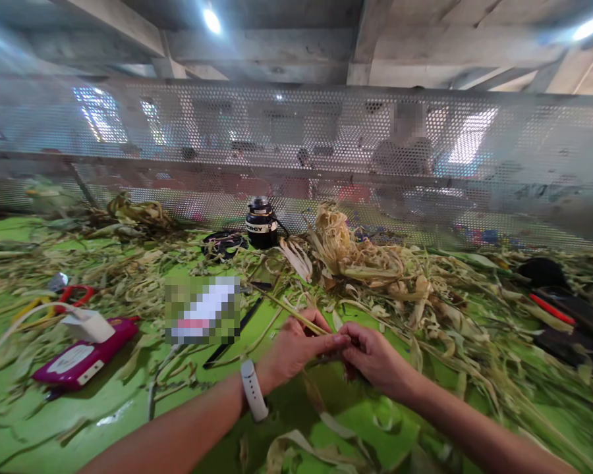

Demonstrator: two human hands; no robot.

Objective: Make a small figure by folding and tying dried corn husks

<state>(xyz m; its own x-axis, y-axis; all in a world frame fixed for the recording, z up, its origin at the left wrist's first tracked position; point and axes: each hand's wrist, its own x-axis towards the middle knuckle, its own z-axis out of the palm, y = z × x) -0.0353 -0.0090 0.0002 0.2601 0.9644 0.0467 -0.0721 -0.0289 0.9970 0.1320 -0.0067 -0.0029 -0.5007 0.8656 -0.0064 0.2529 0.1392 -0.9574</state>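
Near the middle of the head view, a thin, straw-coloured strand, which looks like twisted dried corn husk, slants up and to the left. My left hand, with a white band at the wrist, is closed around its lower part. The fingertips of my right hand are pinched together against the left thumb, where the strand's end seems to be. Exactly what sits between the right fingertips is hidden. A loose dried leaf strip hangs or lies just below both hands.
Dried husks litter the green table. A black bottle stands before a perforated metal screen. At left are a magenta power strip with a white plug, and red-handled scissors. Dark items lie far right.
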